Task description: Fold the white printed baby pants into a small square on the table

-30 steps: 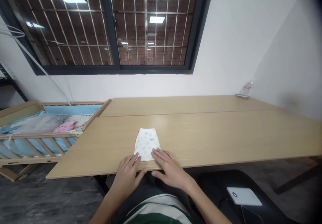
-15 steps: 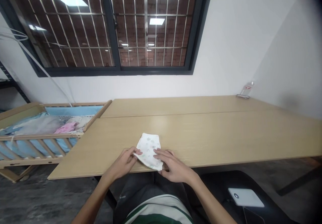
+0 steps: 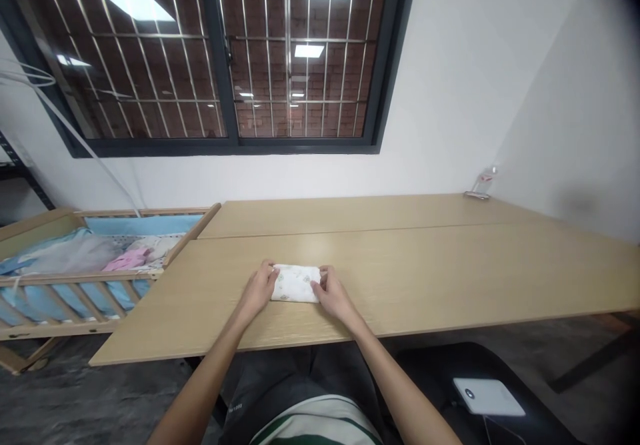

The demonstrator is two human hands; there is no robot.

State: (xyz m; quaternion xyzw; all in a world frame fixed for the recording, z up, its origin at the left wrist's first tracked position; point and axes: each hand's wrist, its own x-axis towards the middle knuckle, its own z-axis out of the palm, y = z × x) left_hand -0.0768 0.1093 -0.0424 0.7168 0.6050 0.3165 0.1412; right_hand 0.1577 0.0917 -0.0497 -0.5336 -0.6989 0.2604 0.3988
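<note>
A white cloth (image 3: 296,283) with a small printed pattern is folded into a short, wide rectangle over the wooden table (image 3: 425,265). My left hand (image 3: 261,286) pinches its left edge between thumb and fingers. On the opposite side, my right hand (image 3: 331,291) grips the right edge, with the thumb on top of the fabric. Whether the cloth's underside touches the tabletop, I cannot tell.
To the left stands a wooden crib (image 3: 100,271) with blue lining and a pink cloth (image 3: 128,259) inside. A clear bottle (image 3: 485,179) is at the table's far right corner. A white phone (image 3: 489,397) lies on the black chair (image 3: 450,365).
The cloth has gone from a taller, slanted shape to a short folded rectangle, farther from the table's front edge. Both hands have moved forward and now hold its two sides.
</note>
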